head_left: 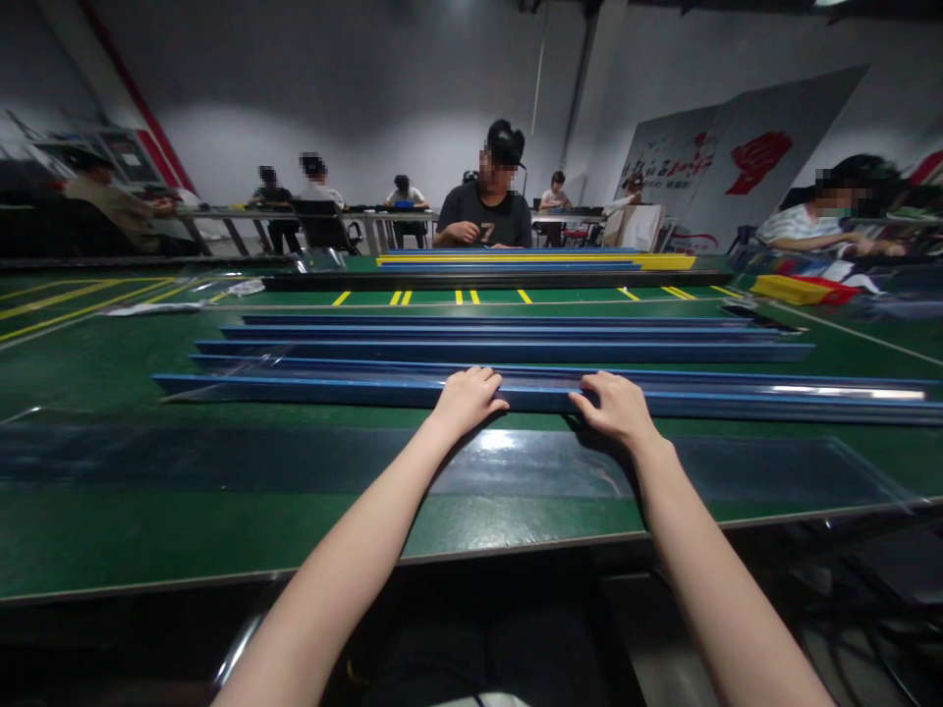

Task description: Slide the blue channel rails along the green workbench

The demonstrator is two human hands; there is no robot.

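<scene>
A long blue channel strip (331, 392) with raised edges lies across the table in front of me. My left hand (471, 398) grips its near edge left of the middle, fingers over the top and thumb on the near side. A short way to the right, my right hand (619, 403) holds the same edge in a similar way. Something clear like plastic film shows inside the channel at its left end. Closer to me, a long flat strip of clear plastic film (280, 469) lies on the table and passes beneath both forearms.
Behind the held channel, several more blue strips (501, 351) lie parallel on the green table (221, 540). Farther back are a black strip (478, 281) and a yellow strip (667, 262). A person (486, 206) sits opposite. Yellow and red trays (792, 289) stand at right.
</scene>
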